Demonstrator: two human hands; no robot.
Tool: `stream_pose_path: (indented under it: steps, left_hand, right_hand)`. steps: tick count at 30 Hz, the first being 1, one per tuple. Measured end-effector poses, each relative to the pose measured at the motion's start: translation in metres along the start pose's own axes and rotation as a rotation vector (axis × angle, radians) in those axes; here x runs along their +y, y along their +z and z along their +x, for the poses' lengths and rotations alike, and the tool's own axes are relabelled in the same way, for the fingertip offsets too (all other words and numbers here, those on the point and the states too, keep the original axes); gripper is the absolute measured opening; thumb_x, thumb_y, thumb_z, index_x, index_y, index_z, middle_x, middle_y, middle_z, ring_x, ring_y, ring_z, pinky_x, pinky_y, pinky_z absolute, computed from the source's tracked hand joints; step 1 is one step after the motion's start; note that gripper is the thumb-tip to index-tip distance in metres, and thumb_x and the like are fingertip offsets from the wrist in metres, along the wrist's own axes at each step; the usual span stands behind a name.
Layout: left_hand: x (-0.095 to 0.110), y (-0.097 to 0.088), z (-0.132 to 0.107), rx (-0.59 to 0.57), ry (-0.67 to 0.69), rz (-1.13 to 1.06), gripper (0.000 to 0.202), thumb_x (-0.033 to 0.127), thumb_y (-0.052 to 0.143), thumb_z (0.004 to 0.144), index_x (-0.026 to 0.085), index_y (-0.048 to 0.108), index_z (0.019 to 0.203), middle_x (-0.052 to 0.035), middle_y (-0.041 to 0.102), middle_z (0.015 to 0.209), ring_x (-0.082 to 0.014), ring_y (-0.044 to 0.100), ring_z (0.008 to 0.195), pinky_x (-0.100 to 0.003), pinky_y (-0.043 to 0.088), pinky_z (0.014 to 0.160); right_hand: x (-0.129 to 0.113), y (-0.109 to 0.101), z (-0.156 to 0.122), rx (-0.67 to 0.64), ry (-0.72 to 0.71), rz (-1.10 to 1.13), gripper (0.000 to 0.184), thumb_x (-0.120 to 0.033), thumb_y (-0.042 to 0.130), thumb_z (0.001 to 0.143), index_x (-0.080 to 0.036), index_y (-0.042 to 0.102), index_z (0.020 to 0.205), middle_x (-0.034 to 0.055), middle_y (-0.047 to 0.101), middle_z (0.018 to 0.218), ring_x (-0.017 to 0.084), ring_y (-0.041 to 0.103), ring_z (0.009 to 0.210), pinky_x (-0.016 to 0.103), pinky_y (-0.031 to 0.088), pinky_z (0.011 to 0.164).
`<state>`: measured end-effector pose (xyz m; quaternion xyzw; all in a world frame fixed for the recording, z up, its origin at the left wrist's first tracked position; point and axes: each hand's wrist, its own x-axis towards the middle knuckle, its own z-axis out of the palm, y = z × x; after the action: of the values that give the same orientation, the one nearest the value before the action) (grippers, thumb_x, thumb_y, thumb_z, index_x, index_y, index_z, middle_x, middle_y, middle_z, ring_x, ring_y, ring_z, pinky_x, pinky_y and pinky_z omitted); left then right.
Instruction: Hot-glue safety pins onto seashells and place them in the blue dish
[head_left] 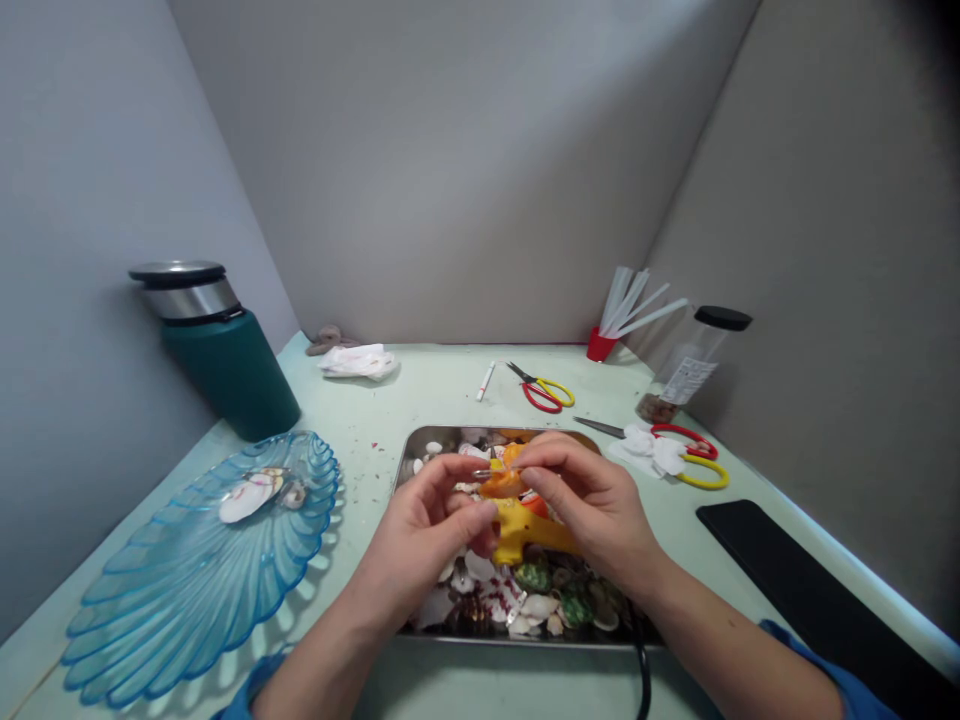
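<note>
Over a metal tray of seashells, my two hands come together around a small orange shell. My left hand has its index finger and thumb curled at the shell's left side, where a small shiny bit shows by the fingertip. The fingertips of my right hand pinch the shell's right side. Just below the fingers, a yellow hot glue gun lies across the shells, its grip partly behind my right hand. Green and white shells fill the tray's near part.
At left are a blue shell-shaped dish holding a few shells and a green bottle. Behind the tray lie scissors and a white plastic bag. At right are more scissors, a jar, glue sticks in a red cup, and a black cord.
</note>
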<state>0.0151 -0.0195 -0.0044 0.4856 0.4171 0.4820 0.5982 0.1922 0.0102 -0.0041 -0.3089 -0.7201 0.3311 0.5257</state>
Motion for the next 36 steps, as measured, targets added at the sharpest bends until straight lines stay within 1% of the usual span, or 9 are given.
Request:
stream_pose_path:
  steps: [2,5,7,9,14,18,22,29,36]
  left_hand:
    - [-0.0008,0.0007,-0.0004,-0.047,0.019,-0.060,0.027,0.024,0.070,0.074,0.018,0.060,0.098,-0.0006,0.068,0.074,-0.0141,0.062,0.068,-0.026,0.050,0.067]
    - [-0.0026,-0.0009,-0.0009,-0.017,0.160,-0.047,0.015,0.018,0.070,0.074,0.019,0.064,0.089,-0.0035,0.067,0.095,-0.0168,0.062,0.090,-0.027,0.049,0.080]
    - [-0.0035,-0.0026,-0.0007,0.015,0.285,0.029,0.011,0.016,0.069,0.075,0.019,0.066,0.085,-0.0039,0.065,0.097,-0.0175,0.059,0.099,-0.027,0.046,0.087]
    - [-0.0041,-0.0039,-0.0001,0.030,0.376,0.115,0.009,0.015,0.068,0.076,0.020,0.067,0.083,-0.0048,0.063,0.099,-0.0185,0.056,0.103,-0.028,0.044,0.090]
    - [-0.0048,-0.0049,-0.0003,0.037,0.480,0.270,0.011,0.015,0.065,0.080,0.022,0.066,0.088,-0.0059,0.059,0.105,-0.0205,0.056,0.105,-0.033,0.043,0.094]
    - [-0.0050,-0.0052,-0.0030,0.040,0.507,0.331,0.013,0.015,0.065,0.080,0.023,0.065,0.090,-0.0058,0.057,0.107,-0.0215,0.054,0.107,-0.036,0.042,0.096]
    - [-0.0051,-0.0055,-0.0046,0.042,0.510,0.359,0.010,0.015,0.063,0.081,0.022,0.065,0.088,-0.0062,0.057,0.106,-0.0218,0.055,0.106,-0.037,0.042,0.096]
    - [-0.0039,-0.0051,-0.0036,0.035,0.521,0.361,0.009,0.016,0.063,0.081,0.021,0.067,0.087,-0.0074,0.059,0.103,-0.0232,0.055,0.104,-0.037,0.043,0.093]
    - [-0.0033,-0.0037,-0.0030,0.031,0.510,0.346,0.007,0.016,0.062,0.082,0.020,0.066,0.086,-0.0071,0.059,0.102,-0.0221,0.055,0.103,-0.034,0.042,0.092]
  right_hand:
    - [-0.0010,0.0002,0.0006,-0.025,-0.068,-0.023,0.011,-0.016,0.057,0.087,-0.022,0.067,0.087,0.0025,0.063,0.085,0.016,0.059,0.082,0.030,0.047,0.075]
    - [-0.0024,0.0008,0.0011,-0.046,-0.148,-0.067,0.013,-0.015,0.058,0.085,-0.022,0.068,0.090,0.0038,0.062,0.088,0.018,0.058,0.087,0.033,0.047,0.078]
    - [-0.0032,0.0012,0.0010,-0.058,-0.174,-0.105,0.013,-0.015,0.059,0.085,-0.022,0.068,0.091,0.0047,0.060,0.092,0.019,0.058,0.090,0.035,0.047,0.081]
    - [-0.0038,0.0014,0.0005,-0.078,-0.178,-0.130,0.014,-0.016,0.059,0.085,-0.023,0.067,0.093,0.0054,0.059,0.094,0.020,0.057,0.092,0.037,0.047,0.083]
    - [-0.0046,0.0015,-0.0004,-0.108,-0.208,-0.159,0.017,-0.015,0.058,0.085,-0.023,0.066,0.098,0.0062,0.058,0.097,0.021,0.056,0.095,0.038,0.047,0.085]
    - [-0.0058,0.0018,0.0001,-0.119,-0.231,-0.154,0.017,-0.014,0.058,0.085,-0.021,0.066,0.098,0.0068,0.057,0.098,0.020,0.056,0.096,0.036,0.047,0.084]
    - [-0.0061,0.0021,0.0018,-0.134,-0.252,-0.152,0.016,-0.014,0.057,0.085,-0.020,0.066,0.097,0.0073,0.057,0.098,0.021,0.056,0.095,0.037,0.047,0.084]
    - [-0.0042,0.0009,0.0015,-0.151,-0.266,-0.171,0.016,-0.017,0.056,0.086,-0.022,0.066,0.097,0.0066,0.058,0.096,0.020,0.056,0.094,0.037,0.049,0.083]
    - [-0.0039,0.0012,0.0016,-0.155,-0.260,-0.169,0.015,-0.017,0.055,0.087,-0.022,0.065,0.097,0.0068,0.058,0.098,0.021,0.056,0.096,0.038,0.048,0.085]
